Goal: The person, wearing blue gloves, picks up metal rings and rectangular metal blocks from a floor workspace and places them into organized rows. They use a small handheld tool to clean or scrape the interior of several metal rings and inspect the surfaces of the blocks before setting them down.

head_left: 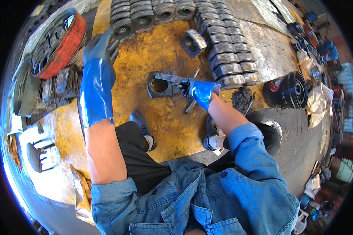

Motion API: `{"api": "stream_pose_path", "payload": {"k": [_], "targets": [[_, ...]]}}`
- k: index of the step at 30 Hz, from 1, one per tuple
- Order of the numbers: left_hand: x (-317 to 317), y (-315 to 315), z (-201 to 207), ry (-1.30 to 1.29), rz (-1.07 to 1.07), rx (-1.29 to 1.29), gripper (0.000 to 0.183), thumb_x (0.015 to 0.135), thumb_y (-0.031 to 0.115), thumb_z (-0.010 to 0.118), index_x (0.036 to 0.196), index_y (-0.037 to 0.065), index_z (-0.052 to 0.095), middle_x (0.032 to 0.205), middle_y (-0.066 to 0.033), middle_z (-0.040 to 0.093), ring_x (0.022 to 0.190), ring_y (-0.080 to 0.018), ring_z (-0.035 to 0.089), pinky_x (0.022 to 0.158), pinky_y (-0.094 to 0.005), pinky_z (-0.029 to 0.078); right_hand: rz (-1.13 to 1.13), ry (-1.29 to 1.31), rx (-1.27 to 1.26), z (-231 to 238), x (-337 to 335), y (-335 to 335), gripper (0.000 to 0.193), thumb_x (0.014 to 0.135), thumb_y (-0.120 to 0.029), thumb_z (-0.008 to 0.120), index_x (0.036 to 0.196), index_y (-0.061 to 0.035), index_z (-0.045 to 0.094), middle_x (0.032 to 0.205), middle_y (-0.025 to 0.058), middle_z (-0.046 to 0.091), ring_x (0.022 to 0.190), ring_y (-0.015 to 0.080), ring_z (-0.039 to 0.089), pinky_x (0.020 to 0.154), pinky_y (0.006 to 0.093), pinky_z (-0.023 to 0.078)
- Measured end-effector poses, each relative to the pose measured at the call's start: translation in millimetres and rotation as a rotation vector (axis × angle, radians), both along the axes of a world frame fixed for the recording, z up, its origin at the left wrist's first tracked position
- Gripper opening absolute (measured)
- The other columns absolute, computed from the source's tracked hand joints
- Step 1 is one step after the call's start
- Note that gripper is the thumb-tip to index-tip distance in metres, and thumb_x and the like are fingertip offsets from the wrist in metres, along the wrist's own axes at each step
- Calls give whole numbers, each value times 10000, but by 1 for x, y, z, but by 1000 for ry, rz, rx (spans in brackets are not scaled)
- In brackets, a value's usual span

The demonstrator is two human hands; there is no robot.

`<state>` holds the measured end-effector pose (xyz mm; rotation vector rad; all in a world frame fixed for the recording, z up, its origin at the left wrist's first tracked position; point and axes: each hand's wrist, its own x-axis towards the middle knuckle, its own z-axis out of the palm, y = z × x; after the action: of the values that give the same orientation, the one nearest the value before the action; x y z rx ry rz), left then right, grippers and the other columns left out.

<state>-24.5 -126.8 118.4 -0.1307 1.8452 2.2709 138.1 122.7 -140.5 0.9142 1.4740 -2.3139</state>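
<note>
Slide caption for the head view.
Blue-gloved right hand holds a dark metal tool over a round-holed metal block; left hand near stacked grey blocks.

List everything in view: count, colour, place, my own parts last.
Yellow floor: 1, yellow with dark stains, centre
Holed block: 1, dark grey, centre
Metal tool: 1, grey, in right hand
Stacked blocks: many, grey, top centre
Loose block: 1, grey, left of the long stack
Red tub: 1, red, upper left, dark parts inside
Black bucket: 1, black, right
Dark clump: 1, black, left of bucket
Clutter: uncountable, mixed, right edge
Jacket: 1, blue, bottom
Shoes: 2, dark, below centre
Hands: 2, blue gloves; left hand upper left, right centre
</note>
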Motion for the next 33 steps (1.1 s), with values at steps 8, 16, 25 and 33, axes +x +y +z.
{"api": "stream_pose_path", "payload": {"k": [8, 16, 25, 33], "targets": [[-7, 18, -29, 0, -181, 105, 375, 902, 250, 666, 1235, 90, 605, 1175, -80, 621, 1054, -202, 599, 882, -336, 455, -287, 191, 176, 142, 76, 163, 264, 999, -223, 507, 1121, -51, 665, 919, 105, 711, 701, 166, 658, 574, 284, 517], [-1, 5, -41, 79, -288, 6, 660, 966, 363, 566, 1493, 33, 343, 1530, -170, 346, 1390, -286, 375, 1127, -362, 296, -719, 260, 329, 231, 339, 271, 266, 998, -225, 509, 1114, -48, 671, 928, 120, 716, 700, 177, 671, 571, 289, 529], [-9, -2, -64, 18, -334, -166, 642, 953, 395, 589, 1459, 55, 391, 1489, -135, 404, 1345, -273, 412, 1074, -372, 333, -1096, -10, 189, 139, 615, 180, 271, 1002, -222, 496, 1110, -42, 668, 929, 139, 727, 654, 199, 683, 508, 297, 519], [9, -11, -77, -105, -326, -278, 641, 975, 424, 546, 1514, 157, 326, 1573, -128, 298, 1409, -282, 367, 1142, -386, 284, -1051, -485, 474, 64, 709, 121, 261, 995, -206, 509, 1206, -119, 638, 879, 75, 738, 604, 137, 658, 483, 278, 465]]}}
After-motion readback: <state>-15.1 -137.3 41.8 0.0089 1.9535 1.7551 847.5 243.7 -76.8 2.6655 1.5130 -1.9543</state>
